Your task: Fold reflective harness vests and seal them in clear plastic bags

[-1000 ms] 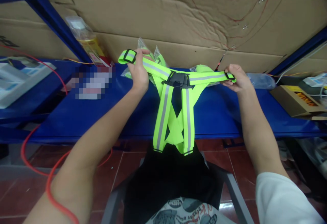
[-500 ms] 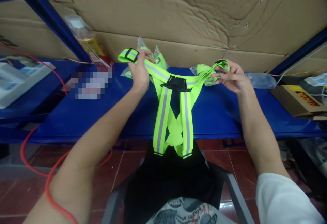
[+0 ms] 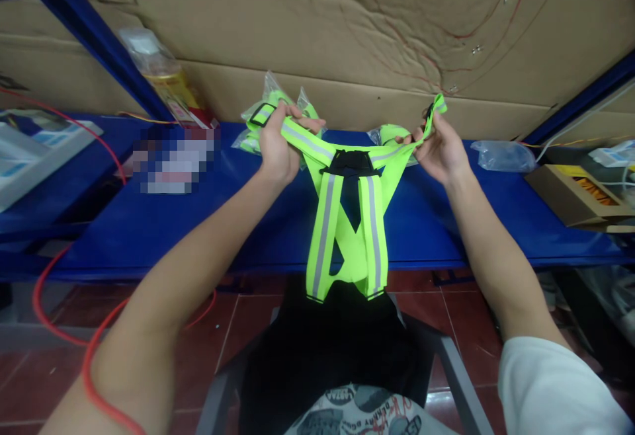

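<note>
blue table (image 3: 421, 233) beneath, left hand (image 3: 282, 149) and right hand (image 3: 444, 149) each have their grip closed on a yellow-green strap harness (image 3: 325, 230).

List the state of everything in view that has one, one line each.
Left hand: closed on one side strap
Right hand: closed on the opposite strap's end
Reflective harness: unbagged, held up, lower loops hanging
Black centre piece: attached; cannot tell if it unfastens
Left bagged bundle: in clear plastic
Right bagged bundle: in clear plastic
Cardboard box: open, orange contents showing
Bottle: standing
Red hose: looped
</note>
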Action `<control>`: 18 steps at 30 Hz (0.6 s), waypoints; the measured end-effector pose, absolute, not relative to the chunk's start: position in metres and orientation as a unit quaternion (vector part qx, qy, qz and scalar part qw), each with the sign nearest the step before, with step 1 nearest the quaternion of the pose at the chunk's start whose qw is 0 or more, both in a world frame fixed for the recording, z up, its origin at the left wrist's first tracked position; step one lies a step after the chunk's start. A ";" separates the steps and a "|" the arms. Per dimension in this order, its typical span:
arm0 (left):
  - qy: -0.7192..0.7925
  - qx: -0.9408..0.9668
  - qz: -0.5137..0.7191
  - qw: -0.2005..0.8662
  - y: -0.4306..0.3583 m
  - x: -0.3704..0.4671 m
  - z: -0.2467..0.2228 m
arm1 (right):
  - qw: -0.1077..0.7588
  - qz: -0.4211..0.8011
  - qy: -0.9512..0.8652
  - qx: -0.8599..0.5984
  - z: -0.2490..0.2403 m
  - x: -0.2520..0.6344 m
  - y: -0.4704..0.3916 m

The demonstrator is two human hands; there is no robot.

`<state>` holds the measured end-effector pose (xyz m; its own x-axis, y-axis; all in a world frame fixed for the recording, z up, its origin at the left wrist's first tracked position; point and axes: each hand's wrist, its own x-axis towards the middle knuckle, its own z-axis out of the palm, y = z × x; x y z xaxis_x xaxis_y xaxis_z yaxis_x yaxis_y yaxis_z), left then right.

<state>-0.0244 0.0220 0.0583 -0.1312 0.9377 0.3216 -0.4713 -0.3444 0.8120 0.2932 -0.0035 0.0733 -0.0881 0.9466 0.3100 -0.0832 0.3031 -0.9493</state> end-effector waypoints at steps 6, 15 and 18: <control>0.213 0.458 0.677 0.535 0.011 -0.017 0.058 | 0.562 0.481 -0.572 -0.354 0.058 0.277 0.000; 0.226 0.623 0.590 0.461 0.003 -0.012 0.038 | 0.558 0.497 -0.548 -0.375 0.044 0.246 -0.013; 0.219 0.660 0.584 0.418 0.005 -0.016 0.033 | 0.548 0.519 -0.528 -0.390 0.040 0.243 -0.012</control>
<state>-0.0159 0.0049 0.0328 0.2219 0.7780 0.5878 -0.1987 -0.5541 0.8084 0.2432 -0.0116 0.0397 -0.0955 0.9800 0.1746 -0.1569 0.1584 -0.9748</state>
